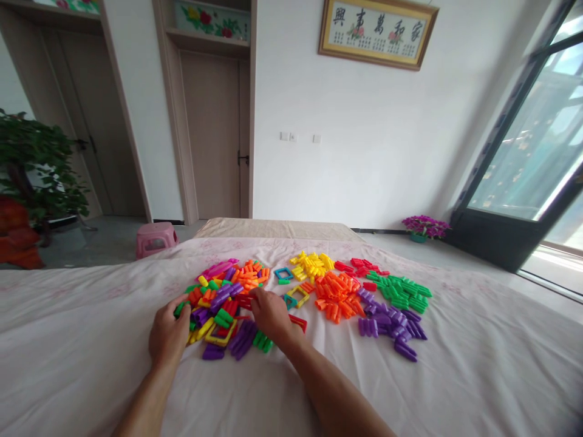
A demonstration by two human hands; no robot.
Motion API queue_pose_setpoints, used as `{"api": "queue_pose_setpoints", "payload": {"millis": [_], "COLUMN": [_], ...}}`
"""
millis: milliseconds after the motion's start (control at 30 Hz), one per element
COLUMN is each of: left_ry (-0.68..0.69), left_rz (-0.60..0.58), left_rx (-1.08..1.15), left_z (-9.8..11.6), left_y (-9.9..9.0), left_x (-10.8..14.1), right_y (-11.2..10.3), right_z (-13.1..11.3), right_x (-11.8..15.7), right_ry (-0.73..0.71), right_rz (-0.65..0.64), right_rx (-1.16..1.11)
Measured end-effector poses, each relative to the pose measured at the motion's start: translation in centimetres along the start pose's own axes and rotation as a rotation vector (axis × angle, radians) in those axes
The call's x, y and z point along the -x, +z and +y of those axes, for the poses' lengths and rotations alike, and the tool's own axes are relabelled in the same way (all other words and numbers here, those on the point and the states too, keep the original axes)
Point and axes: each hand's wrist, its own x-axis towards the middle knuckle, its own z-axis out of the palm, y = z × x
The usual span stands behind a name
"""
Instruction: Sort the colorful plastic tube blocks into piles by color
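My left hand (169, 332) is at the left edge of a mixed pile of plastic pieces, its fingers closed around a green piece (181, 308). My right hand (272, 312) reaches over the right side of that pile, fingers together at a red piece (245, 301). Purple pieces (224, 294) and a yellow square frame (221, 332) lie between the hands. Sorted heaps spread to the right: yellow (311, 264), orange (337, 295), red (362, 267), green (403, 291) and purple (394, 325). Teal (283, 274) and yellow (299, 296) frames lie near the middle.
A pale patterned cloth (473, 358) covers the surface. Beyond it are a pink stool (156, 239) at the left, a potted plant (40, 167) and purple flowers (426, 226). A glass door (523, 139) stands at the right.
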Motion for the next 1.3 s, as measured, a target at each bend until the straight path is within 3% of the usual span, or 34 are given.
{"api": "queue_pose_setpoints", "payload": {"millis": [200, 300, 400, 600, 700, 867, 1100, 1300], "left_ry": [0.007, 0.008, 0.011, 0.062, 0.076, 0.139, 0.206, 0.245], "left_rz": [-0.026, -0.039, -0.057, -0.104, -0.100, -0.094, -0.168, -0.217], "left_rx": [-0.009, -0.009, -0.003, 0.029, 0.035, 0.077, 0.111, 0.116], "left_z": [0.0, 0.2, 0.4, 0.7, 0.8, 0.7, 0.6, 0.2], "left_y": [0.1, 0.1, 0.0, 0.0, 0.0, 0.2, 0.7, 1.0], "left_x": [0.0, 0.1, 0.2, 0.4, 0.5, 0.4, 0.2, 0.1], "right_y": [-2.4, -2.8, -2.4, -0.2, 0.3, -0.1, 0.7, 0.6], "right_z": [2.5, 3.8, 3.8, 0.7, -0.6, -1.2, -0.5, -0.1], "right_x": [-1.2, -1.5, -1.3, -0.2, 0.2, 0.2, -0.3, -0.9], "right_ry": [0.151, 0.143, 0.035, -0.412, -0.496, -0.361, -0.145, -0.151], "right_rz": [0.098, 0.182, 0.209, -0.012, -0.098, -0.160, -0.054, -0.108], "right_rx": [-0.066, -0.025, -0.030, -0.149, -0.096, -0.073, -0.262, -0.375]}}
